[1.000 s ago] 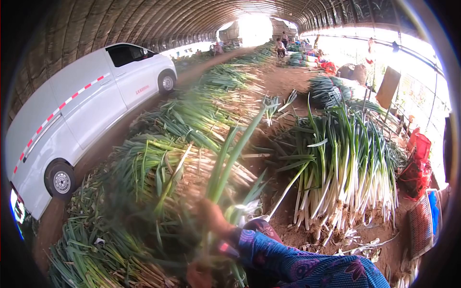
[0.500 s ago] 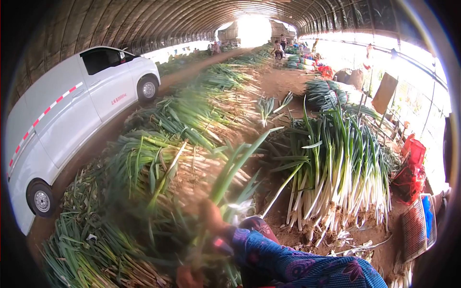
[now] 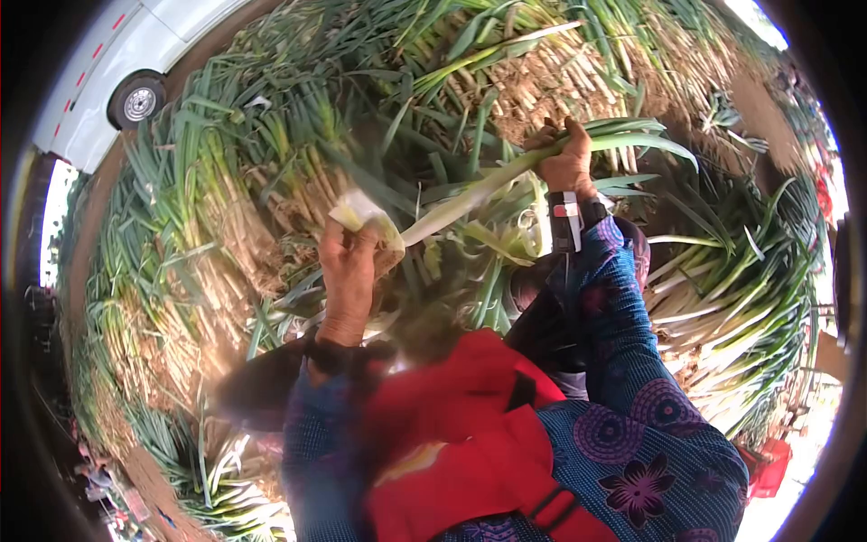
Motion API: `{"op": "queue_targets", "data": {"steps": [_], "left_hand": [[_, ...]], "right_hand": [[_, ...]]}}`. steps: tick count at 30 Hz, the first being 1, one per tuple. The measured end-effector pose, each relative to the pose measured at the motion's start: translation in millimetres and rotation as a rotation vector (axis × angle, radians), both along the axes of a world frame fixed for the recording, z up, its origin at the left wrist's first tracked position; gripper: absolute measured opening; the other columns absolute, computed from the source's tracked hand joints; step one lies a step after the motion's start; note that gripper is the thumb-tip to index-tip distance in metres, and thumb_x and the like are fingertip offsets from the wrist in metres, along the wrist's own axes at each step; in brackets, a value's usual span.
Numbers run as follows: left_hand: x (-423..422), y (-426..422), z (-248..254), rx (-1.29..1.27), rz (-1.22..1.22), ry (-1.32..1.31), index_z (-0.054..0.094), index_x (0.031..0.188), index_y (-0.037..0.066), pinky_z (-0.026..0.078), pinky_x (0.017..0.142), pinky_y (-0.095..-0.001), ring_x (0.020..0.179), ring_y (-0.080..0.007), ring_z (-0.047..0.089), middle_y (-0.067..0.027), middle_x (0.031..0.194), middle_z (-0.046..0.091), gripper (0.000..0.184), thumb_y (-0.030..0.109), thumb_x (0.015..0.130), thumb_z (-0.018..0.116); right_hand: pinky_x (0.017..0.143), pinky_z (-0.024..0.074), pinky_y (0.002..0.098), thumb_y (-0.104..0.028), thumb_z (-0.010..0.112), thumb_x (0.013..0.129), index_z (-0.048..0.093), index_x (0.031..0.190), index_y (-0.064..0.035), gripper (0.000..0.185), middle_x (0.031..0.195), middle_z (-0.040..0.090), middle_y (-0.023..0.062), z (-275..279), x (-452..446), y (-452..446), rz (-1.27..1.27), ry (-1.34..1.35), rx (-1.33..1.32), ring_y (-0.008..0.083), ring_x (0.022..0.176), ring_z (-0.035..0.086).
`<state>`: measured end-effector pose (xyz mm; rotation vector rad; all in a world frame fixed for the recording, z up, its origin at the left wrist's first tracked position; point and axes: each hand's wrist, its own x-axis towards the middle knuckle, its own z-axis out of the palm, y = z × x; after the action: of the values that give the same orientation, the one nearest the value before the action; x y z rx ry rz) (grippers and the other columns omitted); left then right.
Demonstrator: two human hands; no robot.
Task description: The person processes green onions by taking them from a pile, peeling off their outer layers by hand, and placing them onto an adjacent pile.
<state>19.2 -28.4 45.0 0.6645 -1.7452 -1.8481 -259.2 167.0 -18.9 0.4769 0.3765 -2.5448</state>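
My right hand [image 3: 567, 164] is closed round the green part of a long green onion [image 3: 474, 197]. Its leaves stick out beyond my fist to the right, and its white stalk slants down to the left. My left hand [image 3: 348, 271] pinches a pale, curled outer layer [image 3: 361, 213] close to the stalk's white end. Whether this layer is still joined to the stalk, I cannot tell. Loose peeled leaves [image 3: 515, 237] lie below the stalk, between my hands.
Heaps of green onions [image 3: 212, 208] lie to the left and ahead. Another pile of green onions [image 3: 722, 298] with white stalks lies at my right. A white van [image 3: 108, 68] stands at the upper left. A red mesh bag [image 3: 768, 468] is at the lower right.
My view has tipped down from the tunnel to my lap. My right hand, blurred before, now shows clearly with the green onion held slantwise. My left hand has come up to its white end.
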Motion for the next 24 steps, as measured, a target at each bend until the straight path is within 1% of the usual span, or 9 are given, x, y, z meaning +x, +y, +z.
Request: {"op": "queue_targets", "data": {"steps": [2, 5, 9, 13, 15, 16, 20, 23, 24], "left_hand": [[8.4, -1.9, 17.1, 0.336, 0.130, -0.012, 0.059, 0.109, 0.003, 0.054, 0.077, -0.0323, 0.091, -0.0169, 0.062, -0.0065, 0.101, 0.063, 0.021, 0.012, 0.091, 0.061], [41.7, -67.4, -17.1, 0.256, 0.262, 0.134, 0.050, 0.118, 0.005, 0.055, 0.074, -0.0324, 0.096, -0.0192, 0.060, -0.0075, 0.111, 0.057, 0.034, 0.016, 0.089, 0.063], [96.4, -147.1, -42.8, 0.328, 0.464, 0.129, 0.053, 0.115, 0.005, 0.053, 0.079, -0.0333, 0.092, -0.0210, 0.061, -0.0089, 0.111, 0.059, 0.028, 0.012, 0.089, 0.060], [101.8, -151.9, -41.3, -0.309, 0.301, -0.300, 0.052, 0.122, 0.001, 0.050, 0.090, -0.0337, 0.101, -0.0254, 0.060, -0.0122, 0.115, 0.058, 0.041, 0.021, 0.088, 0.064], [72.1, -114.9, -17.3, -0.888, 0.307, -0.405, 0.044, 0.134, -0.001, 0.039, 0.103, -0.0422, 0.116, -0.0332, 0.053, -0.0192, 0.129, 0.053, 0.060, 0.028, 0.087, 0.066], [58.1, -85.4, 5.0, -0.853, 0.169, -0.385, 0.046, 0.134, 0.003, 0.032, 0.108, -0.0427, 0.129, -0.0310, 0.042, -0.0193, 0.138, 0.046, 0.061, 0.040, 0.089, 0.063], [9.0, -13.5, 15.5, -1.086, -0.235, -0.248, 0.057, 0.123, 0.008, 0.049, 0.091, -0.0391, 0.104, -0.0279, 0.062, -0.0166, 0.117, 0.062, 0.043, 0.024, 0.085, 0.068], [-0.3, -2.9, 14.5, -1.103, -0.263, -0.350, 0.061, 0.114, 0.003, 0.051, 0.076, -0.0373, 0.089, -0.0223, 0.067, -0.0170, 0.106, 0.066, 0.034, 0.015, 0.084, 0.068], [-2.0, -7.0, 8.3, -1.065, -0.269, -0.270, 0.062, 0.106, -0.002, 0.049, 0.068, -0.0382, 0.077, -0.0186, 0.065, -0.0163, 0.093, 0.066, 0.027, 0.014, 0.084, 0.068]], "right_hand": [[0.052, 0.0359, 0.0298, -0.029, 0.059, 0.084, 0.048, 0.077, -0.0080, 0.024, 0.060, 0.044, -0.0006, 6.7, 1.2, 2.2, 0.005, 0.012, -0.035, 0.0136, 0.053, 0.040], [0.052, 0.0345, 0.0300, -0.031, 0.052, 0.088, 0.050, 0.084, -0.0048, 0.026, 0.061, 0.039, -0.0010, 5.7, -7.1, 9.0, -0.063, 0.129, -0.062, 0.0126, 0.052, 0.038], [0.054, 0.0352, 0.0297, -0.034, 0.047, 0.089, 0.050, 0.087, -0.0045, 0.030, 0.061, 0.038, -0.0009, 6.6, -9.7, 14.7, -0.079, 0.222, -0.046, 0.0121, 0.053, 0.039], [0.052, 0.0351, 0.0301, -0.034, 0.049, 0.089, 0.048, 0.083, -0.0057, 0.029, 0.060, 0.038, -0.0007, 7.8, -8.0, 4.4, -0.107, 0.194, -0.015, 0.0136, 0.051, 0.039], [0.052, 0.0351, 0.0309, -0.036, 0.054, 0.086, 0.047, 0.081, -0.0072, 0.030, 0.061, 0.041, -0.0001, 9.0, -5.4, -2.9, -0.091, 0.082, -0.036, 0.0146, 0.051, 0.040], [0.053, 0.0351, 0.0312, -0.037, 0.055, 0.086, 0.047, 0.081, -0.0077, 0.030, 0.061, 0.041, -0.0001, 6.0, -4.1, -7.3, -0.091, 0.086, -0.036, 0.0145, 0.052, 0.040], [0.055, 0.0351, 0.0316, -0.037, 0.057, 0.084, 0.047, 0.080, -0.0091, 0.030, 0.062, 0.043, -0.0002, 4.8, -1.3, -22.4, -0.043, 0.033, -0.068, 0.0143, 0.053, 0.040], [0.059, 0.0377, 0.0328, -0.037, 0.061, 0.082, 0.048, 0.082, -0.0090, 0.031, 0.066, 0.045, 0.0021, 2.2, -2.4, -25.6, 0.021, 0.123, -0.098, 0.0167, 0.058, 0.044], [0.061, 0.0391, 0.0335, -0.038, 0.062, 0.081, 0.048, 0.083, -0.0089, 0.032, 0.068, 0.046, 0.0034, 5.7, -0.3, -27.2, 0.051, 0.171, -0.113, 0.0180, 0.061, 0.045]]}}
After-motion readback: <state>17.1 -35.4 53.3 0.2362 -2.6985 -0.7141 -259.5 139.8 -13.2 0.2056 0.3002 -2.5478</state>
